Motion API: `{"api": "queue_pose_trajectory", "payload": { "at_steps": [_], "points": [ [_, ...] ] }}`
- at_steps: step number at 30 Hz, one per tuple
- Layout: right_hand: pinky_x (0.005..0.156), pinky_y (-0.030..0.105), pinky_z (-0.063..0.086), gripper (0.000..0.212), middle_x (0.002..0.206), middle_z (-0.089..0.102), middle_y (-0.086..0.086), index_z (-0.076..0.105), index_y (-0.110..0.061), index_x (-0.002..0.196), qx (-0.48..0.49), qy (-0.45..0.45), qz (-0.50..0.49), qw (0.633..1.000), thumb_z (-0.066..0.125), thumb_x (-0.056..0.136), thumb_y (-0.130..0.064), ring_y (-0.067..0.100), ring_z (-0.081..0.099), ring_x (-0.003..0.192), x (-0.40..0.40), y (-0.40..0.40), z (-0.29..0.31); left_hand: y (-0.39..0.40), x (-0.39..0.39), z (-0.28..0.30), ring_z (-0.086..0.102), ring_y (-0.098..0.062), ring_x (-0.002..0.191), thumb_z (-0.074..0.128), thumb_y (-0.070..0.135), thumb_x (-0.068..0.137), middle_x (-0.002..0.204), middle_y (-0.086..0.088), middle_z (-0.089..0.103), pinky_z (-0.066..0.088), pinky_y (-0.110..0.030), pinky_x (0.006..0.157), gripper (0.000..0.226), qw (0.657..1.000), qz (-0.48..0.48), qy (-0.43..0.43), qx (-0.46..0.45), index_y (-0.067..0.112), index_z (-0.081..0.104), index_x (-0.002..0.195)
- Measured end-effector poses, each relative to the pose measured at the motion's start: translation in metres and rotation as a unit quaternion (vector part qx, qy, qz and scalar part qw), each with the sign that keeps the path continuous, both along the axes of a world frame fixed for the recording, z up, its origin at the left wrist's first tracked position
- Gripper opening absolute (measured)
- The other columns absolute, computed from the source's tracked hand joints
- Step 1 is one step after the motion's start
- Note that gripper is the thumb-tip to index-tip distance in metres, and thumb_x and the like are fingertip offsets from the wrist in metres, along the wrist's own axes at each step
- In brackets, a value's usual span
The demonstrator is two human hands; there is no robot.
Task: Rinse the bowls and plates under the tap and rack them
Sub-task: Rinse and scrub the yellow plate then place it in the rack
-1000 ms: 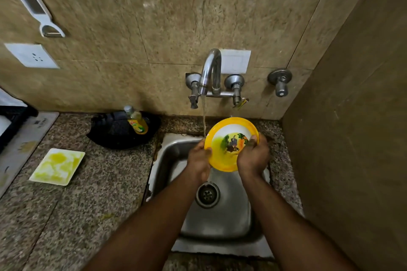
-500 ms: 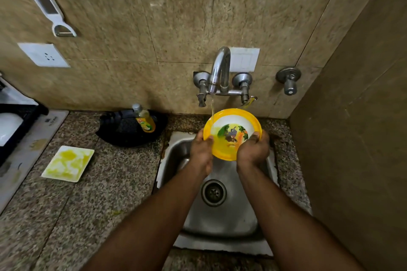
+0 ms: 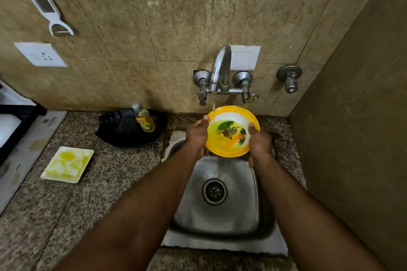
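Bowl (image 3: 231, 133) is sitting tilted under tap (image 3: 221, 68) stream over sink (image 3: 220, 215), so water is pooling inside. Left hand (image 3: 196, 136) and right hand (image 3: 258, 142) are gripping opposite rims, fingers curled. Stained plate (image 3: 67, 164) is waiting on tabletop (image 3: 88, 204).

Bowl (image 3: 231, 136) over sink (image 3: 222, 215), under tap (image 3: 221, 68); square plate (image 3: 67, 164) on counter (image 3: 66, 215) left.

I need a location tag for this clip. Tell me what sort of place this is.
Most likely a home kitchen's washing-up corner: a steel sink set in a granite counter, a wall tap running onto a yellow bowl, and a dish soap bottle nearby.
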State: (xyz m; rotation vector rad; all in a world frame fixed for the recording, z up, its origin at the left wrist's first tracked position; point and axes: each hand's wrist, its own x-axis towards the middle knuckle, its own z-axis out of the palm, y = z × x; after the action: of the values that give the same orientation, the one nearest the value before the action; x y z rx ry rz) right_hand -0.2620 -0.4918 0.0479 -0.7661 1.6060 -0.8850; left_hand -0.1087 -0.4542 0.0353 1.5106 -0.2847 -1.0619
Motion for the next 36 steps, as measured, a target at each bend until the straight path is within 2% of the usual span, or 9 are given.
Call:
{"api": "queue_pose_trajectory", "payload": {
  "at_steps": [6, 10, 13, 16, 20, 23, 28, 33, 36],
  "points": [
    [0.096, 0.042, 0.053, 0.034, 0.118, 0.071, 0.019, 0.070, -0.001, 0.120, -0.093, 0.012, -0.155, 0.984, 0.060, 0.101, -0.028, 0.032, 0.066, 0.105, 0.024, 0.021, 0.010, 0.014, -0.043, -0.013, 0.066, -0.033, 0.116, 0.045, 0.013, 0.109, 0.128, -0.011, 0.068, 0.052, -0.054, 0.103, 0.030, 0.988, 0.051, 0.134, -0.049, 0.014, 0.055, 0.137],
    [0.087, 0.028, 0.046, 0.033, 0.118, 0.071, 0.020, 0.070, 0.001, 0.121, -0.131, 0.032, -0.147, 0.980, 0.058, 0.103, -0.023, 0.035, 0.066, 0.107, 0.030, 0.040, 0.007, 0.009, -0.038, -0.011, 0.069, -0.027, 0.100, 0.051, 0.031, 0.108, 0.116, -0.014, 0.074, 0.057, -0.042, 0.094, 0.030, 0.990, 0.133, 0.044, 0.027, 0.011, 0.070, 0.118],
    [0.093, 0.042, 0.054, 0.033, 0.105, 0.073, 0.009, 0.073, -0.009, 0.115, -0.086, 0.003, -0.106, 0.991, 0.070, 0.090, -0.030, 0.032, 0.067, 0.100, 0.028, 0.038, 0.004, 0.001, -0.019, -0.015, 0.074, -0.029, 0.093, 0.063, 0.045, 0.099, 0.098, -0.008, 0.077, 0.061, -0.049, 0.089, 0.033, 0.990, 0.122, 0.019, 0.060, 0.015, 0.076, 0.095],
    [0.083, 0.056, 0.060, 0.044, 0.094, 0.072, 0.002, 0.075, -0.018, 0.101, 0.045, -0.053, -0.040, 0.997, 0.083, 0.065, -0.041, 0.033, 0.069, 0.091, 0.011, 0.019, 0.010, 0.001, -0.005, -0.015, 0.073, -0.036, 0.100, 0.067, 0.040, 0.097, 0.110, -0.014, 0.076, 0.058, -0.061, 0.089, 0.036, 0.996, 0.053, 0.058, 0.033, 0.011, 0.074, 0.117],
    [0.086, 0.059, 0.059, 0.034, 0.106, 0.075, 0.011, 0.073, -0.014, 0.110, 0.027, -0.092, -0.017, 0.995, 0.070, 0.087, -0.039, 0.033, 0.071, 0.092, 0.000, -0.006, -0.011, 0.009, 0.000, -0.012, 0.069, -0.040, 0.103, 0.057, 0.018, 0.104, 0.116, -0.017, 0.072, 0.052, -0.071, 0.090, 0.016, 0.997, -0.052, 0.055, 0.027, 0.015, 0.068, 0.116],
    [0.093, 0.054, 0.056, 0.052, 0.112, 0.073, 0.014, 0.072, -0.010, 0.114, -0.029, -0.005, -0.082, 0.996, 0.060, 0.082, -0.049, 0.035, 0.069, 0.101, 0.011, -0.009, -0.038, 0.011, -0.018, -0.018, 0.067, -0.038, 0.112, 0.054, 0.015, 0.104, 0.122, -0.015, 0.070, 0.052, -0.062, 0.101, 0.019, 0.994, 0.021, 0.106, -0.005, 0.016, 0.064, 0.120],
    [0.098, 0.040, 0.051, 0.035, 0.124, 0.069, 0.022, 0.067, 0.002, 0.125, -0.066, 0.008, -0.159, 0.985, 0.060, 0.100, -0.021, 0.035, 0.064, 0.112, 0.032, 0.018, -0.006, 0.012, -0.052, -0.013, 0.068, -0.033, 0.107, 0.046, 0.018, 0.109, 0.110, -0.006, 0.070, 0.056, -0.053, 0.098, 0.017, 0.990, 0.101, 0.093, -0.026, 0.025, 0.059, 0.119],
    [0.078, 0.043, 0.058, 0.017, 0.093, 0.074, 0.005, 0.074, -0.016, 0.087, 0.013, -0.029, -0.052, 0.998, 0.080, 0.074, -0.024, 0.030, 0.069, 0.089, 0.009, 0.009, 0.001, 0.004, -0.024, -0.009, 0.069, -0.034, 0.101, 0.057, 0.031, 0.104, 0.113, -0.012, 0.072, 0.059, -0.056, 0.090, 0.027, 0.997, 0.058, 0.028, 0.046, 0.014, 0.068, 0.122],
    [0.067, 0.039, 0.060, 0.033, 0.104, 0.075, 0.009, 0.074, -0.010, 0.111, 0.033, -0.106, 0.003, 0.994, 0.076, 0.084, -0.029, 0.029, 0.072, 0.090, -0.003, -0.004, -0.002, -0.003, -0.009, 0.000, 0.068, -0.027, 0.090, 0.057, 0.038, 0.104, 0.104, -0.007, 0.070, 0.059, -0.041, 0.080, 0.035, 0.999, 0.018, -0.003, 0.048, 0.010, 0.071, 0.119]
  ]
}}
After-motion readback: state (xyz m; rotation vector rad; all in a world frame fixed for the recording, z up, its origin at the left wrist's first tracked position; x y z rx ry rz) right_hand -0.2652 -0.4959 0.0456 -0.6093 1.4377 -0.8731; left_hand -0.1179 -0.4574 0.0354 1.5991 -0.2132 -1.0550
